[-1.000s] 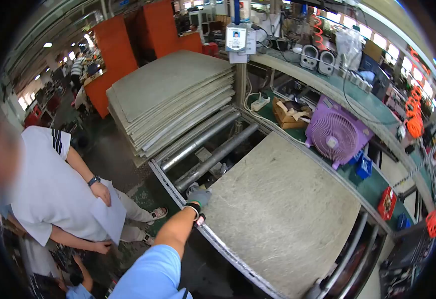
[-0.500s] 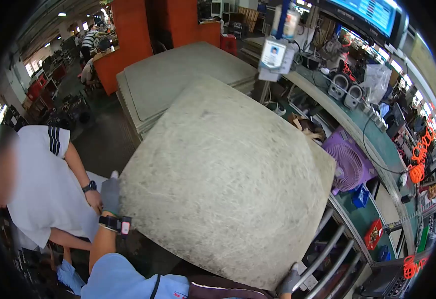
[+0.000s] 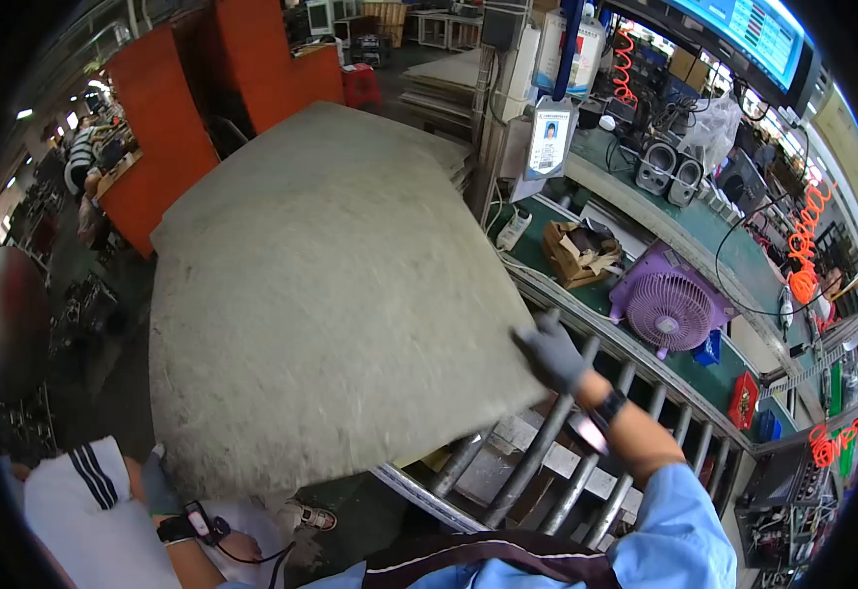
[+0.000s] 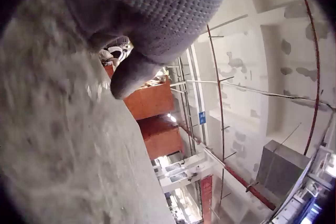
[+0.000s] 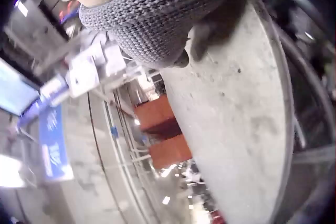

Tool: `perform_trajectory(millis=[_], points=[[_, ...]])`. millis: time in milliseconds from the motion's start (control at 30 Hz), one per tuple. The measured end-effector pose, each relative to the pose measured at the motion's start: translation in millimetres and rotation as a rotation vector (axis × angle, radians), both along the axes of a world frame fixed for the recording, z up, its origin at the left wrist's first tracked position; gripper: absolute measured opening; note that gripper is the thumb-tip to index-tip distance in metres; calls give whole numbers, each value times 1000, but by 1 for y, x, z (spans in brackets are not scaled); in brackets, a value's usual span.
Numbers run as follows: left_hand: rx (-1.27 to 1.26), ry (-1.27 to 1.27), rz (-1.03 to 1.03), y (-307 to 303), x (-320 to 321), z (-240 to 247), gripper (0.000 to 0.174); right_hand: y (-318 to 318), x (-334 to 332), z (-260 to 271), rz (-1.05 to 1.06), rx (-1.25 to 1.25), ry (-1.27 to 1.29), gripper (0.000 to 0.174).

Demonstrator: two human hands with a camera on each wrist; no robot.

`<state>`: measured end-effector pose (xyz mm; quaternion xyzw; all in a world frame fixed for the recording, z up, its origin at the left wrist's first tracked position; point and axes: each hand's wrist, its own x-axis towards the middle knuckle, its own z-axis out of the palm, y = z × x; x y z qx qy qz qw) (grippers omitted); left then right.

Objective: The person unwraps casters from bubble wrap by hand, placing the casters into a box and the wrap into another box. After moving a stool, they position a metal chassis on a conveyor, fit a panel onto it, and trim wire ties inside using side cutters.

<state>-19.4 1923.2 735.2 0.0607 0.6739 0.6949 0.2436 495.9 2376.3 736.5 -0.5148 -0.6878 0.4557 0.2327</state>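
A large, worn grey-beige board (image 3: 331,334) is held between both hands, spanning the middle of the head view. My grey-gloved left hand (image 3: 159,488) grips its near left edge, partly hidden behind the board. In the left wrist view, a gloved finger (image 4: 137,74) bends over that edge. At the right edge, near the front right corner, my gloved right hand (image 3: 552,355) grips the board. The right wrist view shows the knitted glove (image 5: 157,35) against the board's side. The board's far part overlaps a stack of similar boards (image 3: 321,126).
A roller conveyor (image 3: 537,461) runs below the board's right side. Beyond it, a green shelf holds a purple fan (image 3: 669,312), a cardboard box (image 3: 578,257) and a red bin (image 3: 743,400). A person in a white shirt (image 3: 85,510) stands close at the left.
The board has gone from lying on the rollers, to raised, to over the stack at the left. My right hand has come into view at its right edge.
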Motion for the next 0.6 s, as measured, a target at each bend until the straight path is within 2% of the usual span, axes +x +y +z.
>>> perform_trajectory(millis=[33,67,100,167,200,233,333,367,433,467,533,567,600], points=[[-104,72,75,-1,-15,-8,32,21,-28,7,54,298,-232,71],[-132,148,15,24,25,28,32,28,-59,36,140,467,-369,77],[-138,165,4,38,35,30,32,28,-82,47,244,612,-348,78],[-316,171,116,64,35,29,39,36,-129,16,475,955,-371,76],[-121,176,62,82,38,23,42,28,-148,8,522,1051,-423,78],[71,172,4,98,38,16,44,37,-165,6,565,1078,-323,81],[108,185,-112,123,23,3,45,105,-199,0,571,1154,-276,80],[98,188,-126,134,24,-2,45,128,-209,-1,613,1144,-244,77],[13,352,-12,164,33,-4,44,163,-225,-7,620,1124,-211,74],[-65,306,21,188,62,16,43,181,-231,-9,613,1125,-201,71],[-24,344,17,219,97,22,45,204,-237,-8,576,1127,-208,69],[13,368,33,227,103,21,47,211,-240,-9,569,1106,-242,66],[-100,488,9,224,88,1,49,216,-237,-8,550,1082,-278,64]])
